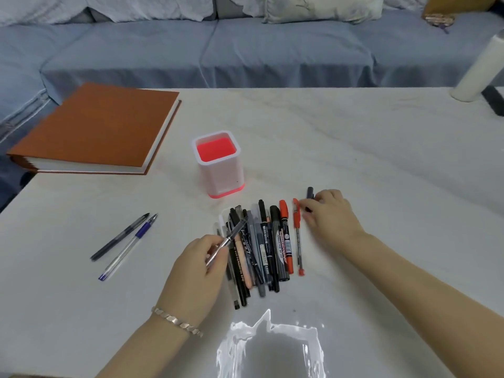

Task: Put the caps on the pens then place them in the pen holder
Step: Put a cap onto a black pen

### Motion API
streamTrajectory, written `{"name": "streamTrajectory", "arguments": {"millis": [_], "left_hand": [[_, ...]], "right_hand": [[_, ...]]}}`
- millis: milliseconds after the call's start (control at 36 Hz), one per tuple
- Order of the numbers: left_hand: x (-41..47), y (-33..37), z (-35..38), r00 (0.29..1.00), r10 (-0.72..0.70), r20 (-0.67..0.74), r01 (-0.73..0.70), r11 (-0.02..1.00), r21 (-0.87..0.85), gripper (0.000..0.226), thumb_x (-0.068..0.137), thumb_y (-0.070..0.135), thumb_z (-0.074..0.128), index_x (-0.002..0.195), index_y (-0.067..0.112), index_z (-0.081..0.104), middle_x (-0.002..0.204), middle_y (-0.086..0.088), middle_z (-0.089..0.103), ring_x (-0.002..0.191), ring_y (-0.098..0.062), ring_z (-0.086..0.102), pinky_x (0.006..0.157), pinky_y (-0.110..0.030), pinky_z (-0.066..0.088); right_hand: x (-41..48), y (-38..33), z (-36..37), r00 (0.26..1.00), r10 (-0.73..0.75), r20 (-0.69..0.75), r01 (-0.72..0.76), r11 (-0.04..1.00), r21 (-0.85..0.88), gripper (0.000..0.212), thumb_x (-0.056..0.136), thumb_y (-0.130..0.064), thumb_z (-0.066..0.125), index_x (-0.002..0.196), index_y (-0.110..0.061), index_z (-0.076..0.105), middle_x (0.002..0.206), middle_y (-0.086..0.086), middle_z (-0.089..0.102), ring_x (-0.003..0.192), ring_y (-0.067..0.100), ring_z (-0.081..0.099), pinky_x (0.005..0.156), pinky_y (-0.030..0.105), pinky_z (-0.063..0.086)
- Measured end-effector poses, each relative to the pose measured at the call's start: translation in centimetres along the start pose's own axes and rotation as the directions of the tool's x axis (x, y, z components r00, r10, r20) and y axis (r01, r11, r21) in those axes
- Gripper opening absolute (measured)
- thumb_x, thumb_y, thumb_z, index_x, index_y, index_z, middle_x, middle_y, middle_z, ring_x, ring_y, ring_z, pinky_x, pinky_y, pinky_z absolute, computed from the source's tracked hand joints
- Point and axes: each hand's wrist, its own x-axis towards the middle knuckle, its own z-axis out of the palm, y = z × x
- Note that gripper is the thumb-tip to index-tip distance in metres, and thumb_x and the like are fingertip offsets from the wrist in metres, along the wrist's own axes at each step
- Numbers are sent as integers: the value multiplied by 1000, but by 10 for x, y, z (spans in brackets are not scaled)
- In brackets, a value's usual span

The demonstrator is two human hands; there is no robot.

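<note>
A heap of several pens and markers lies on the white table in front of me. My left hand pinches a clear-barrelled pen that points up and to the right over the heap. Just right of the heap, my right hand has its fingers curled round a dark cap. A red pen lies at the heap's right edge, next to that hand. The white pen holder with a red inside stands upright behind the heap. Two uncapped pens, one black and one blue, lie apart at the left.
A thick book with an orange cover lies at the table's back left. A white cylinder stands at the back right corner. A blue sofa runs behind the table. Glare marks the tabletop near me.
</note>
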Motion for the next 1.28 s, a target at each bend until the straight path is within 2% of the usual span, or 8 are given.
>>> {"name": "streamTrajectory", "arguments": {"millis": [139,278,389,500,639,806,972,1278], "left_hand": [[0,2,-1,1000,-16,11,17,1000,-24,28,90,20,49,75,43,45,69,9,53,62,-5,47,59,-3,35],[0,2,2,999,-41,26,42,999,-23,21,89,19,49,81,38,50,66,9,51,60,-1,48,58,-4,35],[-1,5,5,998,-47,45,50,996,-78,16,88,19,52,86,34,56,69,10,53,60,12,48,58,-2,36],[-1,10,11,994,-74,78,87,981,-175,29,85,17,57,76,44,54,60,11,58,58,4,50,57,-5,40],[-5,15,13,989,-72,129,102,964,-247,28,84,14,59,78,42,57,58,9,57,54,-1,47,54,-10,40],[-13,18,9,985,-39,169,82,963,-257,25,83,15,59,81,40,61,64,-5,62,51,-1,46,52,-8,38],[-19,16,4,983,-43,180,86,967,-239,28,82,16,61,81,44,60,63,16,58,55,-1,49,55,-9,40],[-26,20,-2,983,-2,182,37,981,-190,28,82,16,61,84,44,62,84,18,64,70,4,56,62,-3,38]], "right_hand": [[6,-3,4,997,30,-78,-29,999,17,30,95,-22,38,109,-14,64,108,7,59,112,26,41,88,31,35],[-13,-3,0,972,141,-188,-79,949,305,25,87,-10,48,101,-14,68,97,6,68,98,25,54,75,25,37],[-40,-13,-18,938,323,-125,-114,627,771,17,82,-9,58,92,-23,57,74,-3,62,67,4,55,60,5,40],[-65,-20,-34,941,338,-12,-113,348,931,17,82,-5,61,78,-22,62,58,-7,59,48,0,50,56,8,43],[-84,-24,-40,933,316,175,-167,-53,985,15,84,-8,58,86,-19,68,54,-12,55,61,12,44,72,23,44],[-88,-43,-46,961,218,172,-135,-177,975,18,87,-13,51,90,-21,67,78,-6,74,77,4,68,69,16,55],[-89,-57,-44,954,205,219,-150,-305,940,18,89,-12,47,95,-14,64,78,1,74,73,10,70,66,16,55],[-94,-62,-38,954,174,245,-196,-258,946,17,82,-18,53,92,-17,66,83,3,74,72,11,69,66,17,55]]}}
